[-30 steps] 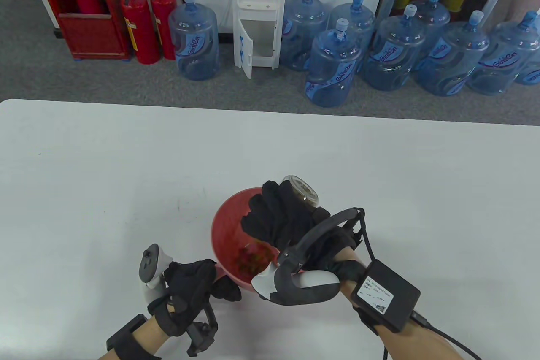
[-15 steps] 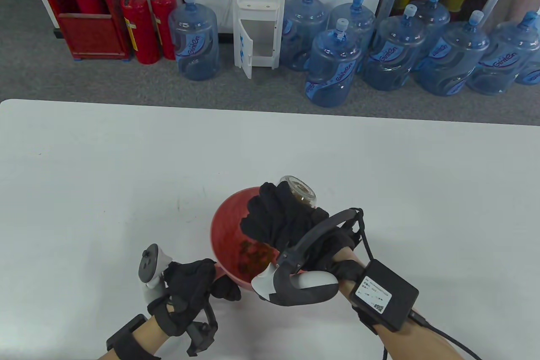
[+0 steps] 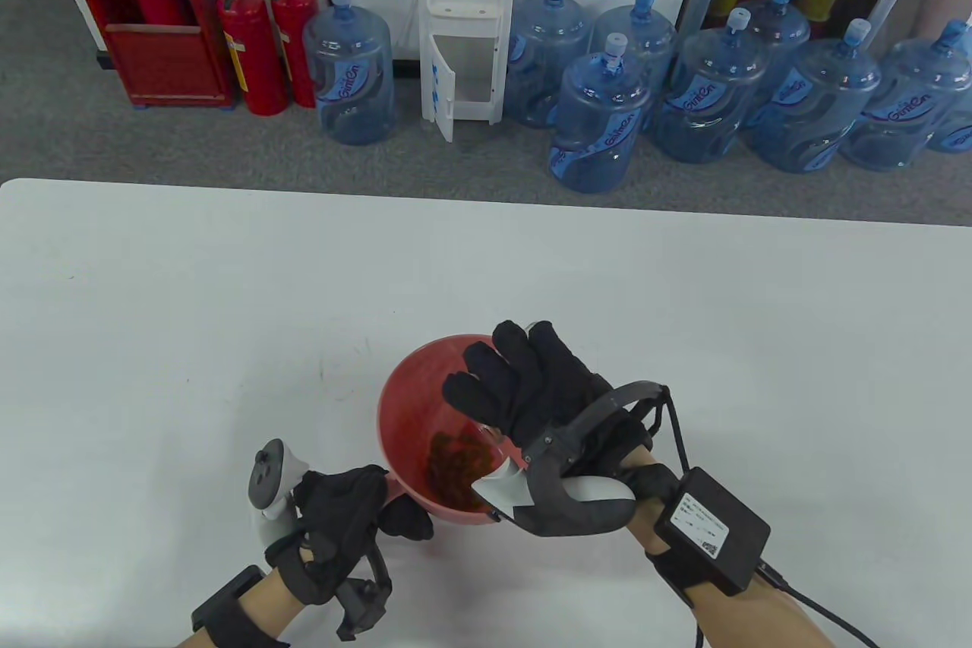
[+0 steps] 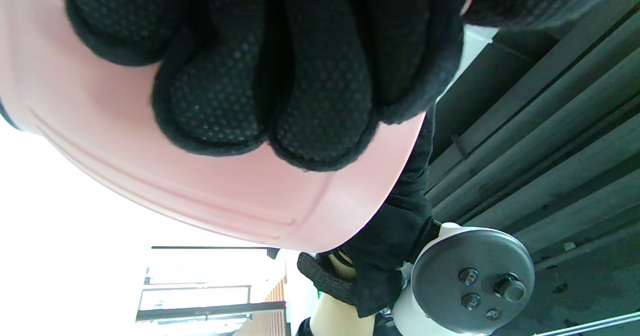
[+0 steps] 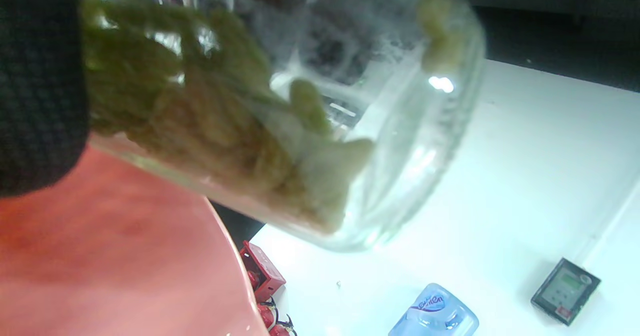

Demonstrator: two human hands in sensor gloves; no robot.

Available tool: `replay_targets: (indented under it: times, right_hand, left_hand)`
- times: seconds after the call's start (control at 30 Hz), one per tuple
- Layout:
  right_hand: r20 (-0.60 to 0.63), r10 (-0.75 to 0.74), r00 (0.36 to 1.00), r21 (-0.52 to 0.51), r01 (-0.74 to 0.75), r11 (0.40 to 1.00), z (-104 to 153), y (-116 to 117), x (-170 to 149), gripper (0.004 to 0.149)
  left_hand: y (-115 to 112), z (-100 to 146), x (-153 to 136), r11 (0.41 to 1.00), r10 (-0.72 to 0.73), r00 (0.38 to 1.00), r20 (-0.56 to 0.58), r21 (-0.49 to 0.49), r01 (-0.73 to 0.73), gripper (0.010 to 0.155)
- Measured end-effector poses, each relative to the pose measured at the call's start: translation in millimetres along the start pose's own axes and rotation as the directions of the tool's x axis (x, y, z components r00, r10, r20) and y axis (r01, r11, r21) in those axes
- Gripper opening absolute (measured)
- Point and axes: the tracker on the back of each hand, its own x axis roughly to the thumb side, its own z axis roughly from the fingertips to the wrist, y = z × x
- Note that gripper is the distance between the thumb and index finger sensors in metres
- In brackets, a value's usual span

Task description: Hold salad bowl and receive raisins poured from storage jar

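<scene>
A red salad bowl (image 3: 410,405) sits near the table's front edge with a pile of raisins (image 3: 456,462) in it. My left hand (image 3: 357,511) grips the bowl's near left rim; in the left wrist view its fingers (image 4: 280,75) press on the bowl's pink outer wall (image 4: 150,165). My right hand (image 3: 531,386) grips the glass storage jar, held tilted over the bowl. In the table view my hand hides most of the jar. In the right wrist view the jar (image 5: 300,110) holds greenish raisins above the bowl's rim (image 5: 125,256).
The white table (image 3: 228,298) stretches wide on all sides of the bowl. Behind its far edge stand water bottles (image 3: 600,124), a dispenser and red fire extinguishers on grey floor.
My right hand has tipped the jar further, so its base is now hidden behind my fingers. More raisins lie in the bowl. My left hand has not moved.
</scene>
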Motion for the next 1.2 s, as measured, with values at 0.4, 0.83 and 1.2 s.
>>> replay_targets:
  times: [0.4, 0.83, 1.2]
  right_hand:
    - [-0.324, -0.399, 0.858, -0.130, 0.377, 0.917, 21.0, 8.0, -43.7, 0.104]
    - [-0.669, -0.729, 0.141, -0.431, 0.726, 0.536, 158.8, 108.7, -95.4, 0.106]
    - [-0.822, -0.570, 0.006, -0.237, 0.906, 0.352, 222.8, 187.0, -107.2, 0.108]
  left_hand:
    - [5.1, 1.1, 2.2, 0.999, -0.022, 1.000, 0.012, 0.043, 0.021, 0.041]
    - [14.5, 3.1, 8.6, 0.994, -0.044, 0.998, 0.045, 0.106, 0.039, 0.041]
    - [15.8, 2.5, 9.1, 0.992, -0.053, 0.998, 0.042, 0.118, 0.048, 0.041]
